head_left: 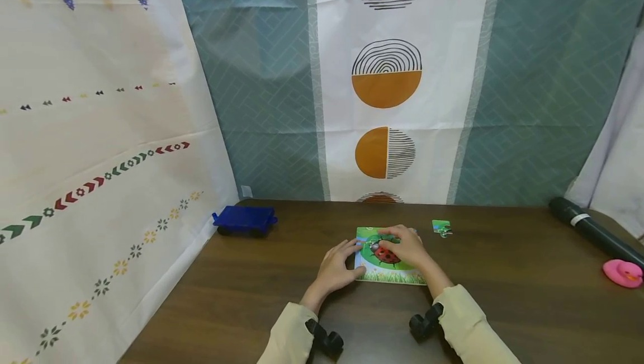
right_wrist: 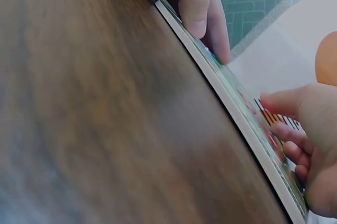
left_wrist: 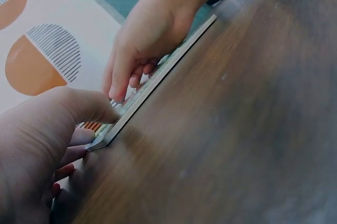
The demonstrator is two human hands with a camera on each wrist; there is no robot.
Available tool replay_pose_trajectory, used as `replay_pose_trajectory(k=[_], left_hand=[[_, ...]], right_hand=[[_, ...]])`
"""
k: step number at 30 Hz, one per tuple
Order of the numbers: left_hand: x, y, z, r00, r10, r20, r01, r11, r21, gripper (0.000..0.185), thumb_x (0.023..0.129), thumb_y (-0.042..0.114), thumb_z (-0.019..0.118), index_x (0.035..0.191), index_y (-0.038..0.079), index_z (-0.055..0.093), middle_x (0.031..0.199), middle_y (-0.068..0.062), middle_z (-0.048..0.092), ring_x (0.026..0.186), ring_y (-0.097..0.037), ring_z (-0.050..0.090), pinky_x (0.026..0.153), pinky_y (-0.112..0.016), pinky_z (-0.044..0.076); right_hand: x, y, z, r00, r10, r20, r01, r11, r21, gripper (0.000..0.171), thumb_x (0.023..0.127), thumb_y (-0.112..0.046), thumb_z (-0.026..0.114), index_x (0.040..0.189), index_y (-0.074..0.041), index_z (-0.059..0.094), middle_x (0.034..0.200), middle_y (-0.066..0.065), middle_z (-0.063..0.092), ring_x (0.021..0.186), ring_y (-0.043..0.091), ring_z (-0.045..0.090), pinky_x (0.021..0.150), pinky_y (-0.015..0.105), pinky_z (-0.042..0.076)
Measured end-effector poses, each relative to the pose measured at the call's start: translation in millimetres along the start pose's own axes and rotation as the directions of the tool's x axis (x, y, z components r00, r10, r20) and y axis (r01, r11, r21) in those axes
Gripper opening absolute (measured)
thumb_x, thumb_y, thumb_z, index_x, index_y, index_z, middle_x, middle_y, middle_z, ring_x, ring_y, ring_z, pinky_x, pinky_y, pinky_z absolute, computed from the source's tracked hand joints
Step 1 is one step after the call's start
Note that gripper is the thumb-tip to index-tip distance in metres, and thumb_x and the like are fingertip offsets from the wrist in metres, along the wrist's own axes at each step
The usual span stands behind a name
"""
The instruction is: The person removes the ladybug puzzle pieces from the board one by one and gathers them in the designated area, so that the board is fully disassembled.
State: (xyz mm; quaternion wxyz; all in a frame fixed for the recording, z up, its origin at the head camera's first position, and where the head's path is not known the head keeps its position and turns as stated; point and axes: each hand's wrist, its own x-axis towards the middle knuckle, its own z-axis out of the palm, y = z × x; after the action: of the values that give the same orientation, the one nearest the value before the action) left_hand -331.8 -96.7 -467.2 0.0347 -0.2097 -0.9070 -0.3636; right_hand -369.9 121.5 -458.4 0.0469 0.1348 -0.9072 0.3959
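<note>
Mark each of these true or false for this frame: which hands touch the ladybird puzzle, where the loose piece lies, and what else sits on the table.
1. Both hands rest on the ladybird puzzle board. True: the left hand holds its left edge and the right hand lies on top of it.
2. The loose puzzle piece lies to the left of the board. False: it lies to the right, apart from the board.
3. The blue toy sits near the table's far left corner. True.
4. The pink duck is in the right hand. False: it sits alone at the table's right edge.
5. The board is lifted upright. False: it lies flat on the table.
</note>
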Motion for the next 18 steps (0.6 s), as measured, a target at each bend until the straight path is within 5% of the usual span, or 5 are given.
replay_pose_trajectory(k=[8, 18], left_hand=[[-0.3, 4.3, -0.9, 0.999, -0.014, 0.035, 0.013, 0.999, 0.034, 0.06, 0.086, 0.034, 0.062, 0.142, 0.013, 0.053, 0.155, -0.003, 0.042, 0.147, -0.031, 0.033, 0.118, -0.059, 0.023], [-0.6, 6.7, -2.1, 0.996, -0.021, 0.091, 0.011, 0.993, 0.117, 0.07, 0.089, 0.045, 0.063, 0.149, 0.014, 0.043, 0.16, -0.003, 0.034, 0.149, -0.032, 0.027, 0.12, -0.057, 0.02]], right_hand=[[-1.5, -3.0, 1.3, 0.999, -0.031, 0.011, 0.033, 0.985, -0.171, 0.042, 0.095, -0.03, 0.062, 0.134, -0.014, 0.061, 0.148, 0.022, 0.043, 0.13, 0.05, 0.033, 0.101, 0.069, 0.03], [0.3, -6.7, 1.7, 0.997, 0.022, 0.069, -0.006, 0.977, -0.213, 0.041, 0.098, -0.033, 0.057, 0.136, -0.02, 0.059, 0.152, 0.019, 0.037, 0.132, 0.048, 0.028, 0.103, 0.067, 0.028]])
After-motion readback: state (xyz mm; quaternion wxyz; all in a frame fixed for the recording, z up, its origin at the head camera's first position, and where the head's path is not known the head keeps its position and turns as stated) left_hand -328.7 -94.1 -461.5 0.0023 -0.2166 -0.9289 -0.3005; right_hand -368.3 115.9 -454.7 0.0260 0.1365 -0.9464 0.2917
